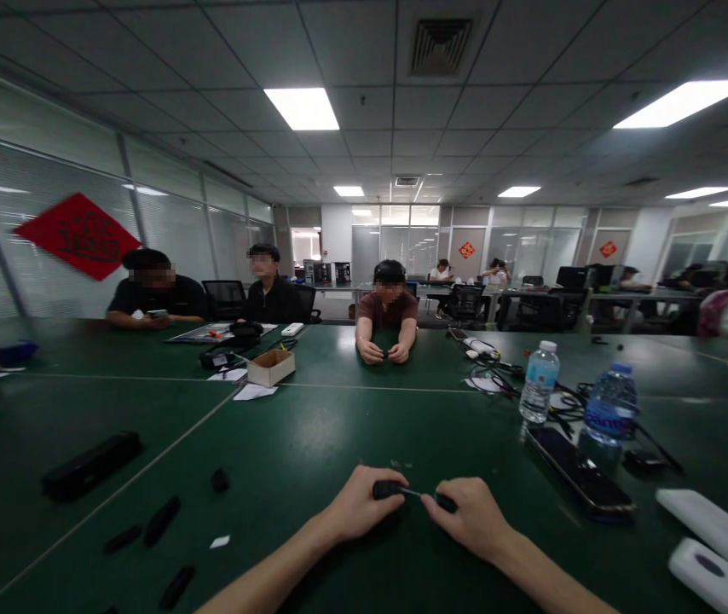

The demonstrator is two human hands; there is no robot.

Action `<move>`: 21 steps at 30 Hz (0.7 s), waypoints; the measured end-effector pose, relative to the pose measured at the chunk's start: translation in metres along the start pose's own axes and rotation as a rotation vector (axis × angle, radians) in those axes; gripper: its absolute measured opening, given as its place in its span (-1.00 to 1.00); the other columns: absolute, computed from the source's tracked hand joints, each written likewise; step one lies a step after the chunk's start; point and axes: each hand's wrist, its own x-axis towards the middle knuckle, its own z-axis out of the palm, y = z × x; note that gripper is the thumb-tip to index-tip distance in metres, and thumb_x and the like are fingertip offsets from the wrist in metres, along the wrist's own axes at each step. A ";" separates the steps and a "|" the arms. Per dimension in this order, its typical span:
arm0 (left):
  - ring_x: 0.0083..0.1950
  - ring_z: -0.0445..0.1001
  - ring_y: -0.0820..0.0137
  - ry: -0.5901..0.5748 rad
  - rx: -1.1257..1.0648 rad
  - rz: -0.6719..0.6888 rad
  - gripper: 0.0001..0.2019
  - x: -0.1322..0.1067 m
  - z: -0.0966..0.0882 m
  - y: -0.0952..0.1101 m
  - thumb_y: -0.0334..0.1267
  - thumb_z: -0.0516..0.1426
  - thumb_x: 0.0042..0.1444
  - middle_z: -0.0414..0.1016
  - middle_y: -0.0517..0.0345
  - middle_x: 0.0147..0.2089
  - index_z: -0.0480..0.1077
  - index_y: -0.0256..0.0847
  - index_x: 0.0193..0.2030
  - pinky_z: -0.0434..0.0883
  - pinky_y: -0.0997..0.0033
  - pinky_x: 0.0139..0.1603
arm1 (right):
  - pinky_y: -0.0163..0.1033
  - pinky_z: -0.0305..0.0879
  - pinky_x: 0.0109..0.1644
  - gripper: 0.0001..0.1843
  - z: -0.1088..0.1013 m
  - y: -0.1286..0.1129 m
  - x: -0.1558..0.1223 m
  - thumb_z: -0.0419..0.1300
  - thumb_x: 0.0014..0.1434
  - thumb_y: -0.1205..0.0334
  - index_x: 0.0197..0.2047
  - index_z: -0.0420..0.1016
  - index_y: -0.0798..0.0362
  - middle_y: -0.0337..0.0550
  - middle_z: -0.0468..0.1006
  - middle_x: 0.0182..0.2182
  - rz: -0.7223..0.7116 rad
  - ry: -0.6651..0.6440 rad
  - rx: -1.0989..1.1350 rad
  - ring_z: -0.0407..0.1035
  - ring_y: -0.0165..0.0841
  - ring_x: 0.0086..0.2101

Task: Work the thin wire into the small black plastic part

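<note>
black piece (385, 489) is sitting over the green table (319, 426), the left hand (361, 501) pinching it, the right hand (474, 513) clasping a dark handle (446, 502); it is probably feeling light, stiff, and suiting a hold along its sides.

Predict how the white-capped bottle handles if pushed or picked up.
The white-capped bottle stands tall and narrow, so a high push may tip it. Its clear, thin-looking wall would probably flex if squeezed. Round-sided, it might roll if toppled.
</note>
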 end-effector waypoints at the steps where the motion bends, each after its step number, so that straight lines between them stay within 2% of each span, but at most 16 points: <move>1: -0.27 0.46 0.40 -0.002 -0.003 -0.002 -0.77 -0.001 0.000 0.001 -0.20 0.11 0.16 0.55 0.18 -0.25 0.51 -0.17 -0.10 0.32 0.49 -0.21 | -0.33 0.15 -0.41 -0.56 -0.001 0.000 0.000 0.00 0.32 0.00 -0.46 0.50 0.04 -0.23 0.49 -0.57 -0.007 -0.001 0.005 0.34 -0.41 -0.56; 7: -0.25 0.47 0.40 0.000 -0.007 0.001 -0.76 -0.004 0.001 0.004 -0.19 0.11 0.18 0.56 0.18 -0.22 0.50 -0.17 -0.08 0.33 0.49 -0.18 | -0.31 0.17 -0.39 -0.54 -0.005 0.002 -0.002 0.02 0.30 -0.02 -0.47 0.51 0.06 -0.21 0.49 -0.57 -0.045 0.019 0.000 0.35 -0.40 -0.53; 11: -0.20 0.49 0.38 0.002 0.002 0.007 -0.75 -0.002 0.003 0.000 -0.18 0.11 0.18 0.57 0.19 -0.17 0.50 -0.15 -0.05 0.35 0.47 -0.12 | -0.33 0.18 -0.40 -0.54 -0.009 0.000 -0.003 0.00 0.31 -0.03 -0.44 0.53 0.06 -0.21 0.50 -0.56 -0.052 0.000 0.047 0.34 -0.42 -0.55; 17: -0.12 0.50 0.32 0.063 0.074 -0.039 -0.74 0.008 0.008 -0.014 -0.18 0.12 0.17 0.58 0.14 -0.10 0.50 -0.15 -0.05 0.36 0.39 -0.02 | -0.30 0.20 -0.35 -0.57 -0.006 -0.005 -0.005 0.08 0.25 -0.05 -0.47 0.52 0.05 -0.19 0.51 -0.56 -0.250 -0.096 0.006 0.36 -0.39 -0.51; 21: -0.07 0.49 0.33 0.074 0.048 0.000 -0.75 0.007 0.007 -0.012 -0.22 0.12 0.18 0.56 0.17 -0.06 0.48 -0.11 -0.02 0.34 0.38 0.03 | -0.31 0.21 -0.37 -0.54 -0.009 0.007 -0.002 0.01 0.30 -0.05 -0.40 0.55 0.06 -0.19 0.53 -0.53 -0.065 -0.029 -0.001 0.38 -0.40 -0.52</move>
